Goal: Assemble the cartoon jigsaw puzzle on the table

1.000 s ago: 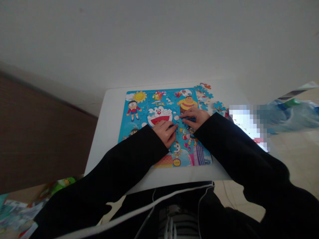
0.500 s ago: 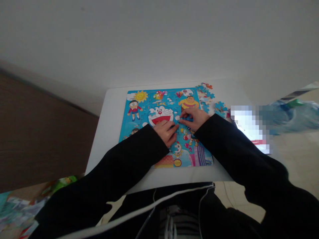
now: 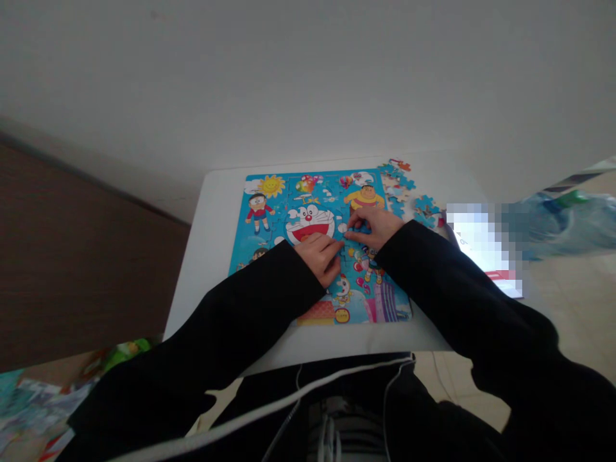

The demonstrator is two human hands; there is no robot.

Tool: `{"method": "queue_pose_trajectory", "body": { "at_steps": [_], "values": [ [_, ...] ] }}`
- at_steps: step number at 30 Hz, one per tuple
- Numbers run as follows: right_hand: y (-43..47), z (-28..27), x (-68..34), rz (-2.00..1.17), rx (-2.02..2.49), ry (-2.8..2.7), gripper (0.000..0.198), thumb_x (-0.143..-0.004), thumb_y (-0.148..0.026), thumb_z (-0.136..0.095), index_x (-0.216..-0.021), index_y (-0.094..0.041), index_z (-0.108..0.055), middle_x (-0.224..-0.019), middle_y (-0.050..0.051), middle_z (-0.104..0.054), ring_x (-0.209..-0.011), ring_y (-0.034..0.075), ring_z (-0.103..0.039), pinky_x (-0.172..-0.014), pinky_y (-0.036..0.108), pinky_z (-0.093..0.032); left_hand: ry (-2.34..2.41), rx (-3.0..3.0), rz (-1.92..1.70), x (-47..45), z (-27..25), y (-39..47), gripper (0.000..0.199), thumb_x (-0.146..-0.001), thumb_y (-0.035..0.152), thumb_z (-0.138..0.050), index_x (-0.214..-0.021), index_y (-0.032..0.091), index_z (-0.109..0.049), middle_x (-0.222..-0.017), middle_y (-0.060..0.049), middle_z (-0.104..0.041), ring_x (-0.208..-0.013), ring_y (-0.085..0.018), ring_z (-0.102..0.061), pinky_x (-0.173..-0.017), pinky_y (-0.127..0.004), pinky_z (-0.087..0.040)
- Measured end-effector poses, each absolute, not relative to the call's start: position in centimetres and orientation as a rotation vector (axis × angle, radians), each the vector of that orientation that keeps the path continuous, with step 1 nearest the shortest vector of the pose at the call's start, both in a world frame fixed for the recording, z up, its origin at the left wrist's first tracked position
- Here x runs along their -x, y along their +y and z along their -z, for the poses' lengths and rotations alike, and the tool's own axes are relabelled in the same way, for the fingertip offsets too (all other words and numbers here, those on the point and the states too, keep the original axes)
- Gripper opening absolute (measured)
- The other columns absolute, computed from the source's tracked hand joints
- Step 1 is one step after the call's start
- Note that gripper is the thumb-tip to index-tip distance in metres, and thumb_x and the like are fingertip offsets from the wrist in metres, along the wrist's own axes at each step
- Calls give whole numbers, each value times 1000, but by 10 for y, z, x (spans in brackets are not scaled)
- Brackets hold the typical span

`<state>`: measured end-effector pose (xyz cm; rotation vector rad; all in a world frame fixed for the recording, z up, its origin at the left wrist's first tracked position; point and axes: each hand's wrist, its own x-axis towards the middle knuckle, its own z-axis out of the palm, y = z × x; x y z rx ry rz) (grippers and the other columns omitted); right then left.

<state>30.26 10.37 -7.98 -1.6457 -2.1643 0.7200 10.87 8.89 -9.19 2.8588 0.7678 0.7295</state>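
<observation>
A blue cartoon jigsaw puzzle (image 3: 315, 192) lies flat on the small white table, a smiling round cat face at its middle. Over its lower centre rests my left hand (image 3: 319, 255), fingers stretched to the right and lying on the pieces, holding nothing that shows. My right hand (image 3: 374, 226) is just right of the cat face, thumb and index finger pinched on a small puzzle piece (image 3: 343, 228) with white on it. The piece is at the puzzle surface, partly hidden by the fingers. The fingertips of both hands nearly meet there.
Loose puzzle pieces (image 3: 397, 176) lie along the puzzle's right edge, with more (image 3: 426, 208) near my right sleeve. A bright, blurred-out screen (image 3: 481, 247) stands at the table's right side. The wall borders the white table (image 3: 202, 224) behind. A white cord (image 3: 308, 388) crosses my lap.
My left hand has shifted very slightly left. My right hand keeps its pinch at nearly the same spot, and the puzzle stays in place.
</observation>
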Motion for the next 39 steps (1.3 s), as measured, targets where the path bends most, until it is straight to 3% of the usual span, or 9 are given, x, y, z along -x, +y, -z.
{"method": "queue_pose_trajectory", "body": {
  "at_steps": [12, 24, 39],
  "values": [
    [101, 85, -304, -666, 1588, -2142, 19, -69, -34, -62, -79, -18, -62, -75, 2, -61, -64, 11, -54, -58, 23, -41, 798, -2883, -663, -108, 93, 89, 32, -76, 22, -45, -101, 9, -59, -80, -8, -59, -70, -18, -51, -64, -30, -46],
    [103, 83, -307, -727, 1576, -2180, 23, -68, -38, -62, -80, -18, -62, -76, 2, -63, -67, 12, -56, -61, 24, -43, 863, -2874, -661, -109, 95, 90, 46, -79, 49, -45, -98, 9, -58, -77, -8, -53, -73, -20, -50, -66, -33, -45],
    [101, 82, -308, -673, 1532, -2265, 22, -71, -38, -60, -79, -19, -64, -79, 4, -63, -65, 12, -54, -59, 23, -42, 844, -2873, -656, -110, 92, 88, 41, -79, 44, -46, -96, 8, -57, -77, -8, -53, -73, -20, -49, -67, -33, -45]
  ]
}}
